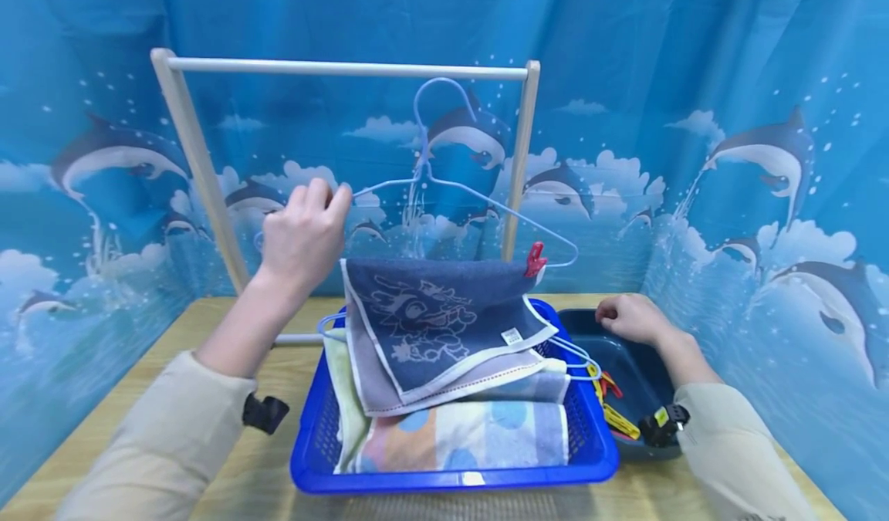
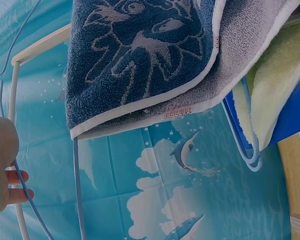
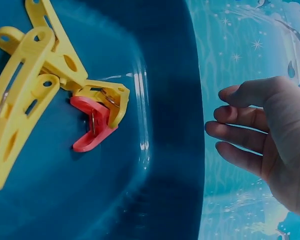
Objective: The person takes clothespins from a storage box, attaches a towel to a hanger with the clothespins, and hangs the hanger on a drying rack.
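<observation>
My left hand (image 1: 305, 231) grips the left shoulder of a light blue clothes hanger (image 1: 479, 191), holding it up in front of the rack. From its lower bar hangs a folded dark blue towel (image 1: 424, 312) with a pale animal pattern. A red clothespin (image 1: 535, 260) clips the towel at the hanger's right end. The right hand (image 1: 635, 319) is over the far edge of a dark blue basin (image 3: 175, 150), fingers loosely bent and holding nothing. Yellow clothespins (image 3: 20, 90) and a red clothespin (image 3: 97, 125) lie in the basin.
A blue basket (image 1: 451, 481) holds a patterned towel (image 1: 500, 428), a yellow-green towel (image 1: 343, 397) and more hangers (image 1: 582, 363). Behind it stands a wooden rack with a white top bar (image 1: 347, 67). A dolphin-print curtain (image 1: 736, 220) surrounds the table.
</observation>
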A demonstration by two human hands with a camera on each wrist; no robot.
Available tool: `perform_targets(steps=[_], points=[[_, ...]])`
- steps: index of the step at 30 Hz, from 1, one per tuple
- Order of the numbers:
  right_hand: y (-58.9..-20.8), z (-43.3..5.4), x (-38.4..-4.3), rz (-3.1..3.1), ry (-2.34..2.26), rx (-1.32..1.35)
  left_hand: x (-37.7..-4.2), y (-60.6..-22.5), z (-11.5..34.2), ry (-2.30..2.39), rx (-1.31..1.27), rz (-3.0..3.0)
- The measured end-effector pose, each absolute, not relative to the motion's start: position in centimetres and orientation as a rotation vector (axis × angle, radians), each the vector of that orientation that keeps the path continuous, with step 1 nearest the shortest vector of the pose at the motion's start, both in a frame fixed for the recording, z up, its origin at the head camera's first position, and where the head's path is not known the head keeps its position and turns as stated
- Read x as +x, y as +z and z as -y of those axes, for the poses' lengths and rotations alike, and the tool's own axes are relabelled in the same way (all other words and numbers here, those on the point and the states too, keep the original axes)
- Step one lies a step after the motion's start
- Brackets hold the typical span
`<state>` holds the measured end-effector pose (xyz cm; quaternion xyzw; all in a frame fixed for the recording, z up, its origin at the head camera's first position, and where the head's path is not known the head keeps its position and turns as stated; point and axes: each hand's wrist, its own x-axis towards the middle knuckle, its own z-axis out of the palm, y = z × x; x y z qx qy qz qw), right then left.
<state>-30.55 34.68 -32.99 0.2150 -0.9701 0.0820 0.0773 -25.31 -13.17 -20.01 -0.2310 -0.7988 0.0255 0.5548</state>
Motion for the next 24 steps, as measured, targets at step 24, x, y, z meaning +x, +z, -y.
perform_targets(steps=[24], points=[[-33.6, -32.5, -29.8, 3.682, 0.598, 0.157, -25.3, -19.9, 13.1, 0.090, -0.540, 1.934]])
